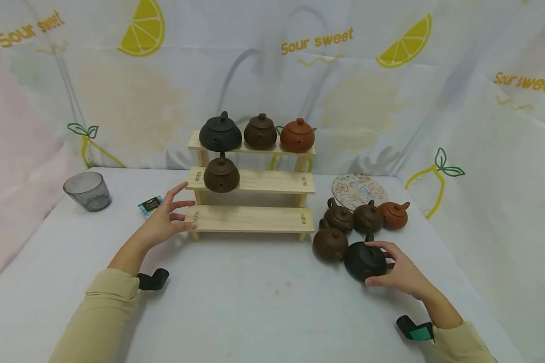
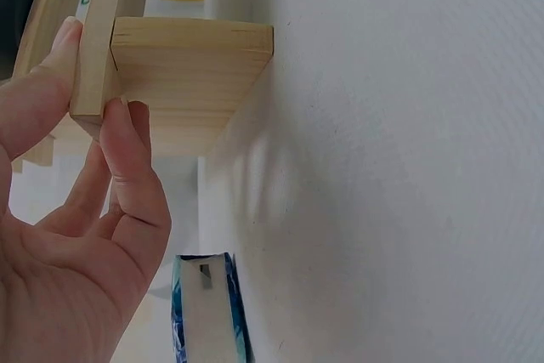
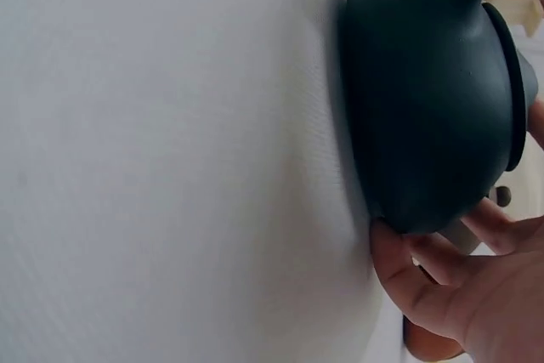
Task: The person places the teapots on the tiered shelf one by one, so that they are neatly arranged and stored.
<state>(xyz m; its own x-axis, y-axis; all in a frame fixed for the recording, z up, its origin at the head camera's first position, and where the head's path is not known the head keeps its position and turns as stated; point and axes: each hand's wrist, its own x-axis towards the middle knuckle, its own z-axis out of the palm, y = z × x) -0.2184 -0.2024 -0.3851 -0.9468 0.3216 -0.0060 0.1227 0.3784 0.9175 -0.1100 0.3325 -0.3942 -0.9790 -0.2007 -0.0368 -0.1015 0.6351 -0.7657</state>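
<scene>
My left hand [image 1: 162, 222] pinches the left end of the lowest step of a three-tier wooden stand [image 1: 250, 219]. In the left wrist view the board's edge [image 2: 98, 65] sits between the thumb and fingertips. At the right, my right hand [image 1: 401, 269] holds a black teapot [image 1: 365, 261] around its side. The right wrist view shows the teapot's dark body [image 3: 433, 91] close to the tablecloth; whether it touches is unclear. Beside it stands a round brown teapot [image 1: 330, 245]. The stand's top tier bears a black teapot [image 1: 220, 135], a brown one [image 1: 260, 133] and a reddish one [image 1: 297, 137].
Another brown teapot [image 1: 221, 176] stands on the middle tier. Behind the held teapot are two brown teapots [image 1: 338, 219] [image 1: 368, 218], a reddish teapot [image 1: 393, 216] and a round patterned disc [image 1: 359, 189]. A grey glass [image 1: 88, 191] and small blue packet [image 1: 150, 205] lie left.
</scene>
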